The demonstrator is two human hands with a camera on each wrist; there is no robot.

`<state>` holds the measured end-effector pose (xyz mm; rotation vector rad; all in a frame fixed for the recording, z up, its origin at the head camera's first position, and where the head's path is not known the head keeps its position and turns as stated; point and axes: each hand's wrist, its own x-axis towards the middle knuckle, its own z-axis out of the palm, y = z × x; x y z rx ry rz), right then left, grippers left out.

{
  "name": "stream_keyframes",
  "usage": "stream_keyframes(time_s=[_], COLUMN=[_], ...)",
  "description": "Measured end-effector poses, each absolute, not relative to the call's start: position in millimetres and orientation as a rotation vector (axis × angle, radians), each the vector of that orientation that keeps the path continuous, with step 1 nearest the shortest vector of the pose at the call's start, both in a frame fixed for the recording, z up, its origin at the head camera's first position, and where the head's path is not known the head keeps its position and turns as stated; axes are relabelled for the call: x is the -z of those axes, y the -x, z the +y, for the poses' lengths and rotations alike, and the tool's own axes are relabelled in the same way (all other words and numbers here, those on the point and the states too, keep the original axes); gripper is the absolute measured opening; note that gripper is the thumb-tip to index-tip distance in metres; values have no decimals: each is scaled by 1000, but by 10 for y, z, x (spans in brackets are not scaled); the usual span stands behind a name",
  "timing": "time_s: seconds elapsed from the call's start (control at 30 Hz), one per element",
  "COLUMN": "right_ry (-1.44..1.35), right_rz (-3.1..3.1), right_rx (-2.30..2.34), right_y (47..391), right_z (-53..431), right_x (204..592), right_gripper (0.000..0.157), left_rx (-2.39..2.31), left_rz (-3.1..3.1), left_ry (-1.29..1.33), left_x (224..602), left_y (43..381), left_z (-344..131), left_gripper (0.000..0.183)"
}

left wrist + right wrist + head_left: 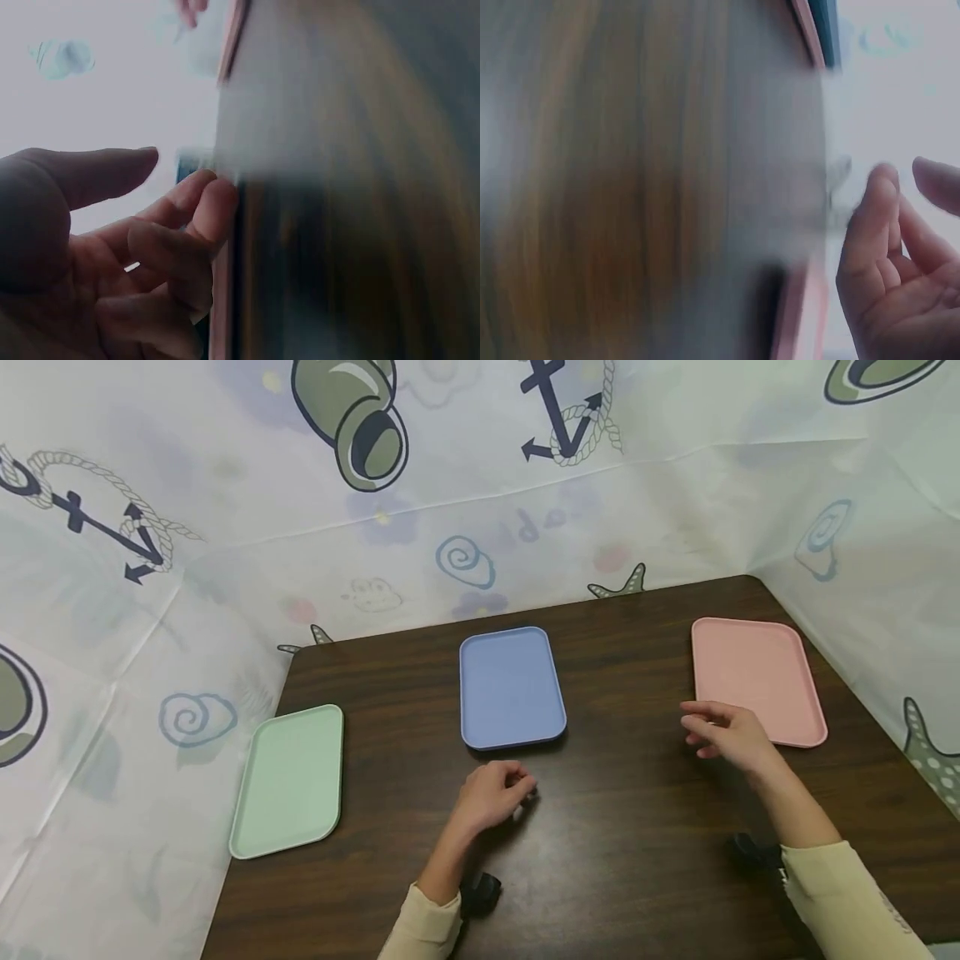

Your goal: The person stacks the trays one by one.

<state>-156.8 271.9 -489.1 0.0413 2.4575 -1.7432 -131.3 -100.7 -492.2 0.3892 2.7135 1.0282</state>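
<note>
My left hand (489, 797) hovers over the table just in front of the blue tray (513, 689), its fingers loosely curled around nothing. In the left wrist view the thumb (112, 174) stands apart from the bent fingers. Near the lower left corner of the pink tray (757, 672) is my right hand (729, 739), overlapping that corner in the head view; whether it touches the tray cannot be told. The right wrist view has its fingers (870, 247) relaxed, with a gap to the thumb. A green tray (288, 785) lies at the left, away from both hands.
The trays lie on a dark wood-grain table (600, 843). A pale sheet (480, 510) printed with anchors and shells rises behind the table and along its sides. Dark devices (480, 895) are worn at both wrists.
</note>
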Motion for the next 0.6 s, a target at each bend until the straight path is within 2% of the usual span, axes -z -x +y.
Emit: stream_keyframes(time_s=[0.13, 0.33, 0.47, 0.6], right_ry=[-201, -525, -657, -636], right_rz=[2654, 2932, 2925, 2852], right_rx=[1668, 1203, 986, 981], right_y=[1588, 1618, 1677, 1779], right_z=[3254, 3989, 4229, 4357], right_x=[4881, 4852, 4855, 4893], right_gripper=[48, 48, 54, 61], left_rx=[-1068, -988, -990, -1006], left_rz=[2541, 2487, 2498, 2552], left_ry=[-553, -553, -481, -397], left_x=[5037, 5141, 5167, 5198], left_y=[1446, 1639, 1764, 1889], left_z=[-601, 85, 553, 945], left_gripper=[23, 36, 41, 43])
